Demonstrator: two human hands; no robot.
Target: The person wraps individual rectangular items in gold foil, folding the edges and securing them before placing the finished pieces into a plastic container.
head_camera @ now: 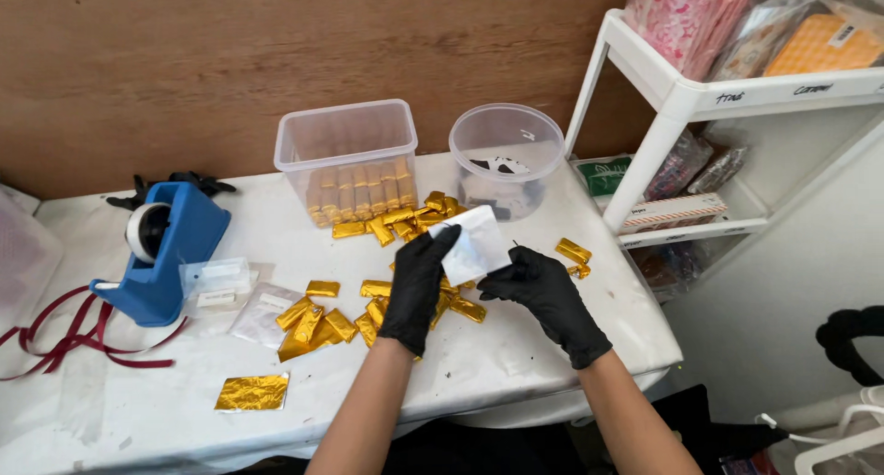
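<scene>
A white-covered table point(516, 346) fills most of what I see, with a brown board wall behind it and a white shelf rack point(681, 98) to my right, its shelves packed with wrapped goods. On the far side of the table stand a clear rectangular tub point(348, 144), gold-wrapped bars lined up inside, and just right of it a round clear tub point(506, 148). At my left sits a blue tape dispenser point(170, 245), dark red ribbon point(64, 337) trailing beneath it, with a few clear flat packets point(226, 286) beside it. Loose gold-wrapped bars point(318, 323) lie scattered across the middle, and one flat gold foil sheet point(252, 392) lies near the front edge. Both my hands wear black gloves. My left hand point(416, 286) and right hand point(543, 291) together pinch a small white pouch point(477, 243), held just above the scattered bars, fingers closed on its opposite edges.
</scene>
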